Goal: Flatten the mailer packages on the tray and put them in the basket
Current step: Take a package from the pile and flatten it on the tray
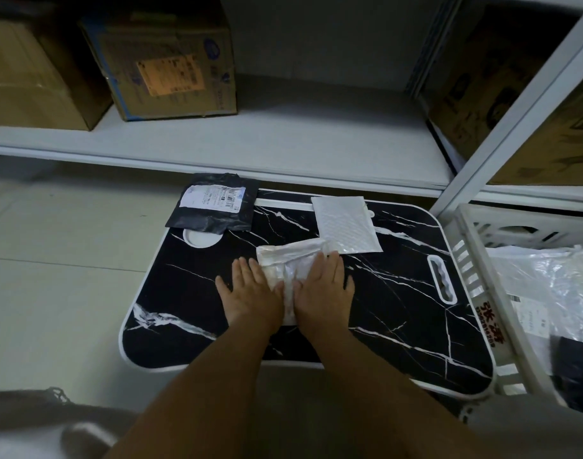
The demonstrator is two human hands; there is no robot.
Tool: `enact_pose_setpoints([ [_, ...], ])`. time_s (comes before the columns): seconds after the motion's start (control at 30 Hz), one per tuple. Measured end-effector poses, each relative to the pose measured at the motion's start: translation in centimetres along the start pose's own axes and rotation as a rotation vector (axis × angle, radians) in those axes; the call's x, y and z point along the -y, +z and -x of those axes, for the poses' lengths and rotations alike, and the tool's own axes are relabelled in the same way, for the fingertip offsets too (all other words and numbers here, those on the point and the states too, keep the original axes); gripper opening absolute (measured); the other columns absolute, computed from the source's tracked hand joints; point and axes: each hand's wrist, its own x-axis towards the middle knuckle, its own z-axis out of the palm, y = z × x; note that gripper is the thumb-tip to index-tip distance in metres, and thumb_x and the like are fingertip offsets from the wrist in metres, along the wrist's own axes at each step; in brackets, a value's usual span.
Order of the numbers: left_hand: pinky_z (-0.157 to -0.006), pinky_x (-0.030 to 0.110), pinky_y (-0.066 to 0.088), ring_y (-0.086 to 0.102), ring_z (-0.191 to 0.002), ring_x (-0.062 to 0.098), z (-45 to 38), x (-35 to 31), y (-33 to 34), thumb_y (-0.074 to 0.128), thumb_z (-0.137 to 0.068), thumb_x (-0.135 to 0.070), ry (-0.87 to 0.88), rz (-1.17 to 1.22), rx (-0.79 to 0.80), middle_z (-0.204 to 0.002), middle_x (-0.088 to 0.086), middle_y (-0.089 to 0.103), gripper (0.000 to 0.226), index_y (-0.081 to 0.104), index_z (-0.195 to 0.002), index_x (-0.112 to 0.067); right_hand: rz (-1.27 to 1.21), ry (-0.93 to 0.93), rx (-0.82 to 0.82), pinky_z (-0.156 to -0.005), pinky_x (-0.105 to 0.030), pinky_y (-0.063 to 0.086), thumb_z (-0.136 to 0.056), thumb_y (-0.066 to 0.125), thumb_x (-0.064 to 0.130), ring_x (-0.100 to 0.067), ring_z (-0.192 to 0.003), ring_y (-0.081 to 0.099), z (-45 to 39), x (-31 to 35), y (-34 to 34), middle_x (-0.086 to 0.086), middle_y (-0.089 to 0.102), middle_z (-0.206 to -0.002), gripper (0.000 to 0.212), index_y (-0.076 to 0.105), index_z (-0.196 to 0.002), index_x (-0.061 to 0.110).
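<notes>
We press the white mailer (285,260) flat mid-tray (399,313) with left hand (250,294) and right hand (323,289), fingers straight, no grip. Risk: it likely springs back or slides onto the bubble mailer (346,223) before reaching the basket (482,260).

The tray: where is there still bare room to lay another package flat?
On the tray, bare patches lie left of the left hand and between the right hand and the handle slot. The far edge is crowded by the black mailer and white bubble mailer.
</notes>
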Motion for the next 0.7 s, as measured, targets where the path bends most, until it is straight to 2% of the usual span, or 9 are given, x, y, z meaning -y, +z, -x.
enact_pose_setpoints([
  [0.07, -0.117, 0.052, 0.006, -0.003, -0.148, 0.026, 0.1, 0.2, -0.3, 0.009, -0.100, -0.049, -0.027, 0.016, -0.034, -0.160, 0.013, 0.004, 0.066, 0.010, -0.152, -0.008, -0.128, 0.158, -0.064, -0.106, -0.043, 0.035, -0.098, 0.041, 0.048, -0.027, -0.134, 0.034, 0.5, 0.2, -0.3, -0.015, 0.031, -0.148, 0.067, 0.017, -0.149, 0.010],
  [0.13, -0.115, 0.049, 0.020, 0.017, -0.144, 0.028, 0.4, 0.3, -0.8, 0.019, -0.101, -0.045, -0.043, 0.054, -0.091, -0.152, 0.014, 0.026, 0.057, 0.031, -0.145, -0.011, -0.300, 0.282, -0.020, -0.097, -0.041, 0.042, -0.095, 0.048, 0.044, -0.026, -0.123, 0.045, 0.5, 0.4, -0.9, -0.011, 0.042, -0.138, 0.064, 0.025, -0.144, 0.010],
  [0.2, -0.104, 0.041, 0.035, 0.038, -0.128, 0.025, 1.1, 0.1, -1.2, 0.029, -0.100, -0.041, -0.031, 0.095, -0.149, -0.136, 0.010, 0.042, 0.046, 0.043, -0.133, -0.012, -0.539, 0.382, 0.071, -0.094, -0.041, 0.046, -0.093, 0.053, 0.034, -0.029, -0.118, 0.052, 0.3, 0.6, -1.8, -0.013, 0.048, -0.134, 0.062, 0.025, -0.142, 0.009],
  [0.3, -0.093, 0.037, 0.042, 0.047, -0.117, 0.027, 2.0, -0.5, -2.1, 0.037, -0.097, -0.025, -0.044, 0.296, -0.144, -0.127, 0.012, 0.047, 0.033, 0.042, -0.124, -0.008, -0.673, 0.432, 0.116, -0.090, -0.039, 0.048, -0.090, 0.055, 0.016, -0.031, -0.111, 0.059, 0.3, 0.7, -3.6, -0.013, 0.057, -0.125, 0.057, 0.026, -0.139, 0.009],
  [0.37, -0.092, 0.039, 0.043, 0.051, -0.115, 0.033, 2.5, -0.9, -3.0, 0.037, -0.095, -0.013, -0.066, 0.500, -0.100, -0.126, 0.017, 0.049, 0.027, 0.037, -0.121, -0.006, -0.652, 0.370, 0.085, -0.087, -0.038, 0.048, -0.088, 0.054, 0.009, -0.031, -0.108, 0.060, 0.6, 0.6, -4.6, -0.012, 0.060, -0.119, 0.059, 0.025, -0.140, 0.014],
  [0.43, -0.091, 0.040, 0.043, 0.054, -0.114, 0.036, 3.2, -1.1, -3.9, 0.036, -0.094, -0.009, -0.071, 0.599, -0.092, -0.124, 0.019, 0.050, 0.026, 0.034, -0.120, -0.005, -0.633, 0.305, 0.048, -0.082, -0.037, 0.047, -0.087, 0.050, 0.005, -0.030, -0.101, 0.061, 1.2, 0.3, -5.6, -0.008, 0.061, -0.108, 0.057, 0.028, -0.136, 0.023],
  [0.5, -0.089, 0.040, 0.043, 0.055, -0.113, 0.036, 3.6, -1.3, -4.7, 0.035, -0.093, -0.007, -0.051, 0.626, -0.111, -0.122, 0.020, 0.051, 0.025, 0.033, -0.118, -0.005, -0.612, 0.258, 0.015, -0.079, -0.037, 0.047, -0.085, 0.044, 0.003, -0.028, -0.095, 0.060, 1.4, -0.2, -6.6, -0.006, 0.062, -0.101, 0.051, 0.033, -0.128, 0.027],
  [0.63, -0.089, 0.041, 0.044, 0.056, -0.109, 0.034, 4.5, -2.4, -6.2, 0.037, -0.091, -0.009, 0.014, 0.610, -0.127, -0.118, 0.018, 0.055, 0.027, 0.035, -0.118, -0.006, -0.569, 0.204, 0.000, -0.072, -0.031, 0.040, -0.085, 0.042, 0.001, -0.024, -0.088, 0.055, 1.7, -1.5, -8.8, -0.006, 0.061, -0.106, 0.041, 0.041, -0.119, 0.024],
  [0.7, -0.090, 0.041, 0.044, 0.055, -0.110, 0.034, 5.0, -3.5, -7.1, 0.038, -0.091, -0.009, 0.051, 0.561, -0.145, -0.118, 0.018, 0.055, 0.032, 0.034, -0.122, -0.006, -0.567, 0.194, -0.015, -0.074, -0.034, 0.044, -0.087, 0.042, 0.001, -0.026, -0.091, 0.057, 1.9, -2.6, -10.4, -0.006, 0.060, -0.104, 0.040, 0.043, -0.120, 0.023],
])
